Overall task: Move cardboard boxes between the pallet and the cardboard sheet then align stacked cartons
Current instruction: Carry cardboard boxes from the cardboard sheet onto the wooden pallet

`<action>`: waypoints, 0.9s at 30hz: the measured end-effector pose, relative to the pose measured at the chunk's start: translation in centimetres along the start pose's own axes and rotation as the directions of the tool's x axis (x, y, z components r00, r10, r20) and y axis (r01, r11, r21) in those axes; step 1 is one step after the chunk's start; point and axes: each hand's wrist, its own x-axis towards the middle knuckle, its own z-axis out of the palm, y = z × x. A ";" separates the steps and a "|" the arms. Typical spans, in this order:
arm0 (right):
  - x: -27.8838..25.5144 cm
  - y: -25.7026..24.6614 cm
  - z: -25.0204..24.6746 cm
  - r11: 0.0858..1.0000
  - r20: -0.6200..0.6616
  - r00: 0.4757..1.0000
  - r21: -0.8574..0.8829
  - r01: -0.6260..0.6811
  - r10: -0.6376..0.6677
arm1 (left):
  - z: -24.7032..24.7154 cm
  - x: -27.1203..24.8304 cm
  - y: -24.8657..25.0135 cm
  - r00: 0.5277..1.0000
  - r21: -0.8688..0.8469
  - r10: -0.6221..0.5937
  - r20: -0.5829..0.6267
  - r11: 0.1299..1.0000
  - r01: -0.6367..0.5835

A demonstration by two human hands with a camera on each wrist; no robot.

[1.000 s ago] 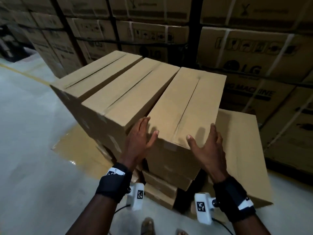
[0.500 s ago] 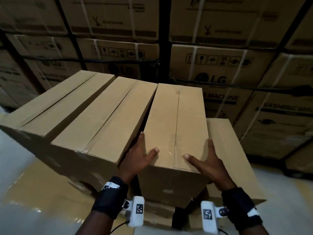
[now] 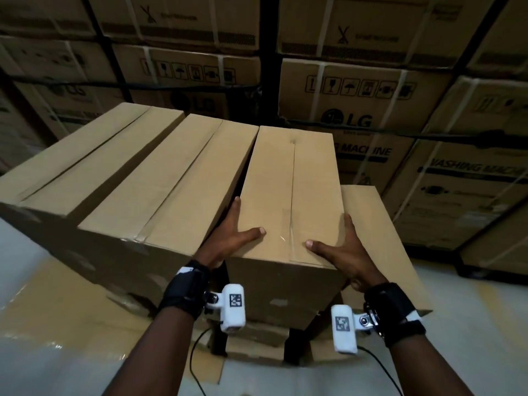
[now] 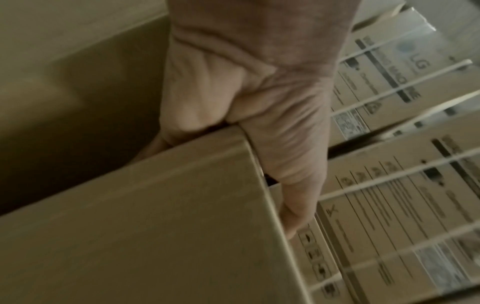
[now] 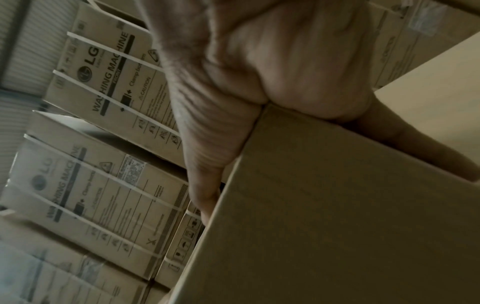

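Three plain cardboard boxes lie side by side on top of the stack. My two hands hold the near end of the rightmost box point(image 3: 288, 195). My left hand point(image 3: 231, 235) has its fingers down the narrow gap beside the middle box point(image 3: 177, 190) and its thumb on the lid. My right hand point(image 3: 343, 250) clamps the right near corner in the same way, thumb on top. The left wrist view shows the left hand point(image 4: 246, 102) wrapped over the box edge point(image 4: 155, 226). The right wrist view shows the right hand point(image 5: 246, 82) over the corner point(image 5: 337, 216).
A lower box point(image 3: 380, 241) sits to the right of the held one. A flat cardboard sheet point(image 3: 51, 304) lies on the floor at the left. More boxes and dark gaps show under the stack. Strapped LG washing-machine cartons point(image 3: 357, 104) form a wall close behind.
Both hands went from hovering at the box's near end to clamping its two near corners. I have come closer, and the box now lies nearly parallel to the middle one.
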 end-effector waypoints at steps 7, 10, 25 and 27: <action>-1.8 1.4 -1.6 0.999 0.013 0.999 -0.033 0.032 -0.032 | 1.9 -2.9 1.1 0.999 0.087 0.010 -0.032 0.996 -0.007; -2.7 2.3 -3.3 0.997 0.028 0.998 -0.044 0.060 -0.059 | 3.6 -5.0 2.2 0.997 0.104 0.012 -0.071 0.995 -0.005; -8.7 9.5 -20.0 0.963 0.235 0.939 -0.041 0.268 -0.251 | 22.6 -17.5 6.6 0.929 0.102 -0.028 -0.370 0.992 0.070; -10.3 10.9 -22.3 0.957 0.270 0.925 -0.036 0.287 -0.267 | 26.1 -20.5 6.9 0.909 0.066 -0.047 -0.413 0.994 0.082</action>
